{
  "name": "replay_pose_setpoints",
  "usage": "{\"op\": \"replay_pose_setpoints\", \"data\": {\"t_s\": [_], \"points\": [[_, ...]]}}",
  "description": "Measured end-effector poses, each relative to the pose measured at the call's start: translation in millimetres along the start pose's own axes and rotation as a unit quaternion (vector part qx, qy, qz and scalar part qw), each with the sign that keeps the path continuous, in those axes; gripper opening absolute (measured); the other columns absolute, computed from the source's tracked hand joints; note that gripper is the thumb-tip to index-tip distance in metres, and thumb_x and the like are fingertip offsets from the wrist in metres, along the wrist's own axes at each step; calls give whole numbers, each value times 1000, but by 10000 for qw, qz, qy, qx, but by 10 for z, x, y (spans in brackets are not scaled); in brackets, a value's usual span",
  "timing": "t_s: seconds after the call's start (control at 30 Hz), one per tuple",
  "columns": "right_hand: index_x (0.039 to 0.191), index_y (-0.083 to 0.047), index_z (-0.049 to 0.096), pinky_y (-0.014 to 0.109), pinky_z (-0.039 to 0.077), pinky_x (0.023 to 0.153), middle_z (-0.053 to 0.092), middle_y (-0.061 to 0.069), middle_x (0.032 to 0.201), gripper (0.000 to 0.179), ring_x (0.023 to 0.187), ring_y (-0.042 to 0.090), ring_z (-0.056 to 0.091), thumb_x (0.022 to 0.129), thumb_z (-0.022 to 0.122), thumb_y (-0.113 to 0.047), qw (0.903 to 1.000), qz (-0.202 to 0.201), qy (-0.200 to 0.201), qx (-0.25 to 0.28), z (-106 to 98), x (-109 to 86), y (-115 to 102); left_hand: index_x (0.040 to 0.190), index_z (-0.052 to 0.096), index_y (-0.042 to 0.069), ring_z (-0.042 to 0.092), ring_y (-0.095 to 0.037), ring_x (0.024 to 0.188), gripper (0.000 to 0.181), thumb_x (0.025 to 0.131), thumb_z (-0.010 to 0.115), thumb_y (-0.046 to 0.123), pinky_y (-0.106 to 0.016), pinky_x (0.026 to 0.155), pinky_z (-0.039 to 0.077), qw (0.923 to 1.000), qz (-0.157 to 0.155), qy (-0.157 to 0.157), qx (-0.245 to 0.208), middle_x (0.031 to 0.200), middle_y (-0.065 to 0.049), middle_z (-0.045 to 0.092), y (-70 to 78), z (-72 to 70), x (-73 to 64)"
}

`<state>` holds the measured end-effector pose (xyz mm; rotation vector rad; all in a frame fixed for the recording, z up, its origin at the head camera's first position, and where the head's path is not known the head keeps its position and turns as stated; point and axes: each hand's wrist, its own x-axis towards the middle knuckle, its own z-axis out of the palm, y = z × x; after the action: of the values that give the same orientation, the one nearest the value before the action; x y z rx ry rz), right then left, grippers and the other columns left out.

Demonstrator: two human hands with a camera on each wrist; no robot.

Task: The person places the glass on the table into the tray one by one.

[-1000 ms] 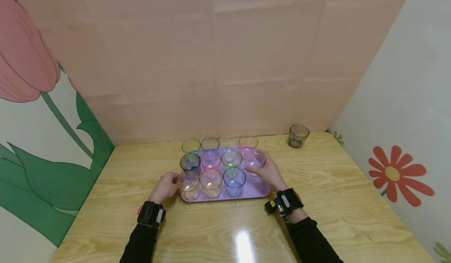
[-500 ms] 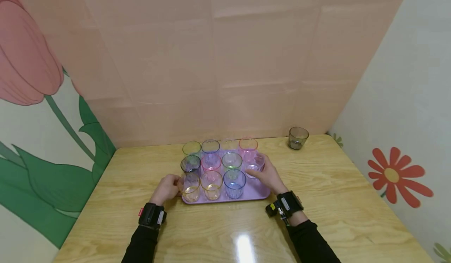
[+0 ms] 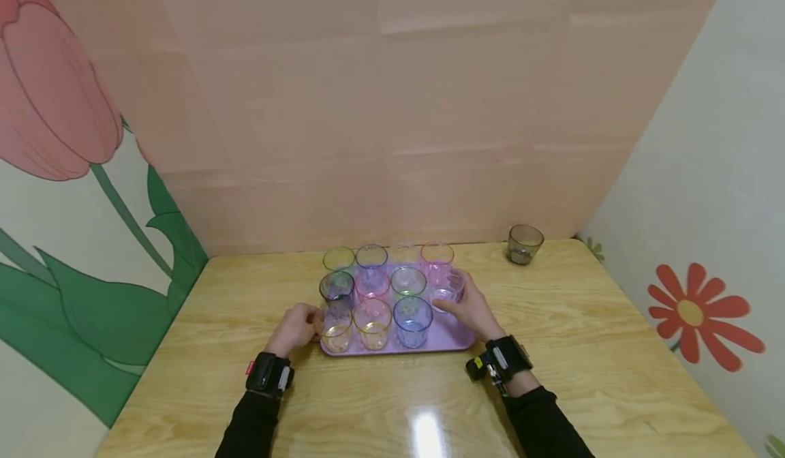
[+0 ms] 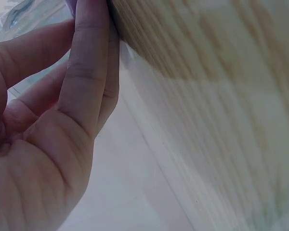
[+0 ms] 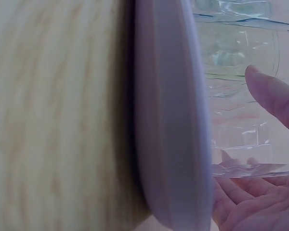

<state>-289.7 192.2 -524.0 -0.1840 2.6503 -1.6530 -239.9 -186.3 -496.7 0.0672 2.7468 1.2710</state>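
Observation:
A purple tray (image 3: 452, 339) lies on the table, bearing several drinking glasses with coloured rims. At its left edge my left hand (image 3: 293, 328) pinches the rim beside a yellow-rimmed glass (image 3: 336, 335); the left wrist view shows a sliver of purple tray (image 4: 72, 6) between thumb and fingers. My right hand (image 3: 475, 308) holds a clear glass (image 3: 446, 289) at the tray's right side. In the right wrist view the thumb and fingers are on opposite sides of glass, and the tray's edge (image 5: 173, 120) fills the middle. A blue glass (image 3: 413, 322) stands left of this hand.
Apart from the tray, a smoky grey glass (image 3: 524, 245) stands at the back right of the wooden table (image 3: 368, 403). A pink-beige covering (image 3: 380, 103) rises behind the table. Painted walls flank both sides.
The head view has shifted slightly. Both hands, the tray and the glasses keep their places relative to one another.

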Motion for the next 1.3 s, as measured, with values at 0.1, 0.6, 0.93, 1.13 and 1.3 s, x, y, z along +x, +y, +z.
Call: {"op": "replay_pose_setpoints", "data": {"t_s": [0.1, 0.6, 0.93, 1.13, 1.3], "points": [[156, -5, 26, 59, 32, 115, 39, 32, 151, 94, 140, 47, 38, 84, 83, -23, 10000, -2, -27, -19, 1, 16, 3, 87, 68, -2, 58, -18, 69, 20, 79, 56, -17, -27, 60, 53, 10000, 33, 26, 37, 77, -5, 59, -27, 1, 8], [157, 10, 5, 57, 24, 118, 15, 36, 160, 87, 148, 52, 16, 86, 54, 21, 9899, -256, -862, 1093, -477, 48, 142, 90, 67, -4, 60, -18, 71, 19, 81, 56, -17, -30, 63, 57, 9999, -66, 26, -141, 78, -6, 59, -44, 26, 39], [150, 10, 36, 41, 43, 110, 41, 32, 151, 58, 140, 45, 40, 100, 61, -7, 9973, 67, 657, 329, -796, 138, 412, 91, 67, -5, 61, -18, 71, 19, 81, 56, -17, -32, 64, 59, 9997, -58, -47, -211, 78, -6, 60, -45, 33, 32], [150, 4, 41, 52, 35, 114, 44, 27, 150, 61, 140, 41, 40, 96, 67, -12, 9654, 536, 2485, 577, -900, 238, 432, 91, 68, -3, 60, -18, 73, 17, 84, 58, -15, -30, 63, 58, 9999, -109, -69, -61, 80, -6, 60, -33, 22, 33], [148, 1, 40, 52, 33, 110, 42, 24, 147, 64, 135, 39, 38, 93, 69, -15, 9350, 715, 3449, 412, -994, 389, 436, 89, 67, -4, 60, -18, 72, 17, 84, 57, -16, -31, 63, 58, 9999, -86, -72, -97, 79, -6, 60, -22, 6, 24]]}}
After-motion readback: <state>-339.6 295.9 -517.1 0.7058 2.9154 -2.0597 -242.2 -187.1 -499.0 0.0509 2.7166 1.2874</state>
